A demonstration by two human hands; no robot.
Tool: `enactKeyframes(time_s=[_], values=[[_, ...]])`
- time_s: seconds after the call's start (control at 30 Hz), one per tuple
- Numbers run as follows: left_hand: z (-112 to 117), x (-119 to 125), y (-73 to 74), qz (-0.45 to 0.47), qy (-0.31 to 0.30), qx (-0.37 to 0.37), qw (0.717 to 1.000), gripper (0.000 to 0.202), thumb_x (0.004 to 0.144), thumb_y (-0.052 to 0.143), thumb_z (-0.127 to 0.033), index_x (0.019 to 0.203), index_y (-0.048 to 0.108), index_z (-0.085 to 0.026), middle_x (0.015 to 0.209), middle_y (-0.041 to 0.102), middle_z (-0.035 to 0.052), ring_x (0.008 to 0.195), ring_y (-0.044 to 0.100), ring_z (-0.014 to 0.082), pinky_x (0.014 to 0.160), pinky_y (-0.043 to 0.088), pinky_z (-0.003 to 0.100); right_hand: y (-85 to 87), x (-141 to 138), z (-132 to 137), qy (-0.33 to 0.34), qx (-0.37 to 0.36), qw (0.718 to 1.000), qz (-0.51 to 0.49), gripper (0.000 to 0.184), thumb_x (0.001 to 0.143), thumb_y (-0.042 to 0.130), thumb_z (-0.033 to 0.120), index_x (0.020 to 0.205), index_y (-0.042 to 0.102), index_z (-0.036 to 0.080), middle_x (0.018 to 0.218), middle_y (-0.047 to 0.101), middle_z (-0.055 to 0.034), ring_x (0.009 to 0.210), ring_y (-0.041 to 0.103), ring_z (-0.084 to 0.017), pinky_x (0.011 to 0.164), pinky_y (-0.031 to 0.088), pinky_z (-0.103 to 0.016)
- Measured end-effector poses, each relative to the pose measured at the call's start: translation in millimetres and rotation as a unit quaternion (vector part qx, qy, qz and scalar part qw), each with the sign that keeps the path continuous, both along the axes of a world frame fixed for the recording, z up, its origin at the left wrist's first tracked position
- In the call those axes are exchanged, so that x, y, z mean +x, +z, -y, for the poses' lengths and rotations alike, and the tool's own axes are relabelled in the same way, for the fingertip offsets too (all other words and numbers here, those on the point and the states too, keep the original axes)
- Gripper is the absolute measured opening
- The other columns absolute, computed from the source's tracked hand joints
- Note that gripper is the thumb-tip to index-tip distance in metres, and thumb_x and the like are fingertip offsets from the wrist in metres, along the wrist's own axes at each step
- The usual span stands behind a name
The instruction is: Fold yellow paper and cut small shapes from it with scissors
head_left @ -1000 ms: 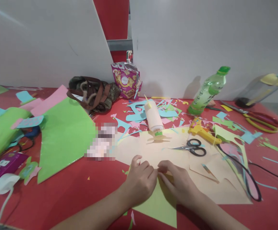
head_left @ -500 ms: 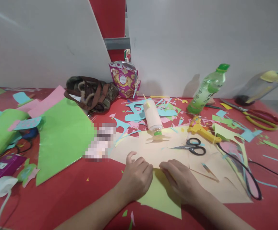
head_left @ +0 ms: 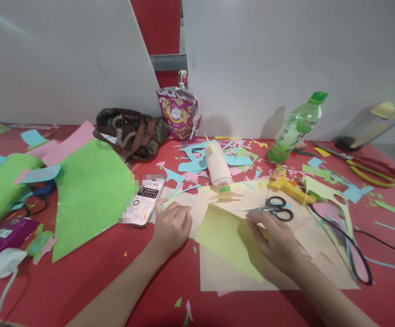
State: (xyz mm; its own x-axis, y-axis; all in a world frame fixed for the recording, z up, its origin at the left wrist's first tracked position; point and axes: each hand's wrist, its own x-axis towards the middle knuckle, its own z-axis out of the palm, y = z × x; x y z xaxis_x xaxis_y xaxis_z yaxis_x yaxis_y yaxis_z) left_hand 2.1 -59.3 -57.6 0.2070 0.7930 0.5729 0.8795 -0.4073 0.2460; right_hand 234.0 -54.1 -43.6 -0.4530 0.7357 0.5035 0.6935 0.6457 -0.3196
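My right hand point(head_left: 277, 238) grips a yellow-green paper sheet point(head_left: 224, 238) by its right edge, thumb on top, and holds it low over a larger cream sheet point(head_left: 217, 274) on the red table point(head_left: 115, 268). My left hand point(head_left: 172, 225) rests palm down on the cream sheet's left edge, fingers loosely bent with nothing in them, right beside a phone point(head_left: 147, 200). Black scissors point(head_left: 275, 208) lie just beyond my right fingertips. A glue bottle point(head_left: 217, 169) lies on its side behind the sheets.
Large green sheet point(head_left: 91, 195) and pink sheets at left, a bag point(head_left: 129, 131) and snack pouch point(head_left: 178, 111) at the back wall. Green drink bottle point(head_left: 296, 129), yellow glue gun point(head_left: 287, 187) with black cord point(head_left: 350, 254), red-handled scissors point(head_left: 371, 169) at right. Paper scraps are scattered about.
My hands have parted. The right hand carried the yellow-green sheet up and to the right, turning it; the left hand slid left toward the phone.
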Motion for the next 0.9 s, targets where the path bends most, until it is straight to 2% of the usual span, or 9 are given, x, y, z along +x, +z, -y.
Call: enactKeyframes(time_s=[0.1, 0.2, 0.27, 0.33, 0.43, 0.53, 0.67, 0.9], values=[[2, 2, 2.9, 0.037, -0.024, -0.018, 0.999, 0.021, 0.08, 0.033, -0.011, 0.087, 0.053, -0.013, 0.077, 0.064, 0.0065, 0.073, 0.056, 0.016, 0.081, 0.029, 0.039, -0.2, -5, 3, 0.019, -0.011, 1.0, 0.005, 0.013, 0.08, 0.038, 0.009, 0.082, 0.045, 0.02, 0.063, 0.058, -0.0028, 0.058, 0.054, -0.015, 0.054, 0.042, -0.024], [9, 12, 4.6, 0.04, -0.123, -0.027, 0.991, 0.022, 0.081, 0.038, -0.02, 0.096, 0.051, -0.011, 0.091, 0.062, 0.0104, 0.084, 0.053, 0.0183, 0.081, 0.032, 0.037, -2.7, -12, 8, 0.051, -0.027, 0.998, 0.02, 0.015, 0.081, 0.035, 0.009, 0.08, 0.046, 0.019, 0.056, 0.055, -0.0015, 0.052, 0.05, -0.014, 0.05, 0.04, -0.023], [13, 20, 3.2, 0.021, -0.153, -0.032, 0.987, 0.015, 0.08, 0.041, -0.017, 0.088, 0.053, -0.013, 0.076, 0.063, 0.0052, 0.074, 0.053, 0.0152, 0.08, 0.033, 0.036, -5.3, -16, 10, 0.067, -0.027, 0.997, 0.021, 0.016, 0.081, 0.035, 0.007, 0.078, 0.046, 0.018, 0.054, 0.053, -0.0012, 0.051, 0.049, -0.014, 0.05, 0.038, -0.023], [16, 25, 0.5, 0.0, -0.173, -0.041, 0.984, 0.015, 0.081, 0.039, -0.012, 0.077, 0.054, -0.014, 0.058, 0.057, 0.0002, 0.057, 0.049, 0.0113, 0.073, 0.035, 0.032, -7.4, -19, 12, 0.079, -0.021, 0.996, 0.019, 0.017, 0.08, 0.035, 0.005, 0.08, 0.047, 0.017, 0.054, 0.054, -0.0013, 0.052, 0.048, -0.014, 0.053, 0.038, -0.024], [20, 28, -3.8, -0.017, -0.183, -0.04, 0.982, 0.02, 0.081, 0.037, -0.01, 0.07, 0.054, -0.014, 0.052, 0.053, -0.0005, 0.05, 0.044, 0.0105, 0.062, 0.036, 0.027, -8.0, -23, 14, 0.091, -0.009, 0.996, 0.023, 0.019, 0.078, 0.036, 0.003, 0.087, 0.047, 0.016, 0.063, 0.06, -0.0023, 0.059, 0.052, -0.014, 0.068, 0.036, -0.031], [23, 31, -7.0, -0.036, -0.188, -0.027, 0.981, 0.02, 0.08, 0.037, -0.01, 0.07, 0.053, -0.014, 0.052, 0.051, -0.0001, 0.051, 0.043, 0.0113, 0.06, 0.035, 0.027, -7.5, -28, 20, 0.112, -0.012, 0.994, 0.013, 0.02, 0.077, 0.038, 0.003, 0.089, 0.047, 0.017, 0.07, 0.062, -0.0021, 0.064, 0.054, -0.014, 0.079, 0.03, -0.037], [29, 33, -10.0, -0.047, -0.208, -0.03, 0.977, 0.02, 0.079, 0.036, -0.007, 0.067, 0.051, -0.014, 0.052, 0.048, -0.0004, 0.051, 0.04, 0.0109, 0.061, 0.035, 0.027, -10.6, -34, 27, 0.129, -0.058, 0.99, -0.019, 0.021, 0.073, 0.04, 0.002, 0.087, 0.046, 0.017, 0.068, 0.058, -0.0014, 0.061, 0.05, -0.013, 0.075, 0.033, -0.034], [29, 33, -4.9, -0.088, -0.22, -0.008, 0.971, 0.021, 0.079, 0.032, -0.004, 0.07, 0.049, -0.013, 0.055, 0.047, -0.0008, 0.054, 0.039, 0.0112, 0.072, 0.034, 0.032, -7.9, -37, 29, 0.094, -0.133, 0.985, -0.049, 0.024, 0.07, 0.041, 0.002, 0.086, 0.042, 0.019, 0.07, 0.054, -0.0022, 0.064, 0.049, -0.015, 0.063, 0.039, -0.028]])
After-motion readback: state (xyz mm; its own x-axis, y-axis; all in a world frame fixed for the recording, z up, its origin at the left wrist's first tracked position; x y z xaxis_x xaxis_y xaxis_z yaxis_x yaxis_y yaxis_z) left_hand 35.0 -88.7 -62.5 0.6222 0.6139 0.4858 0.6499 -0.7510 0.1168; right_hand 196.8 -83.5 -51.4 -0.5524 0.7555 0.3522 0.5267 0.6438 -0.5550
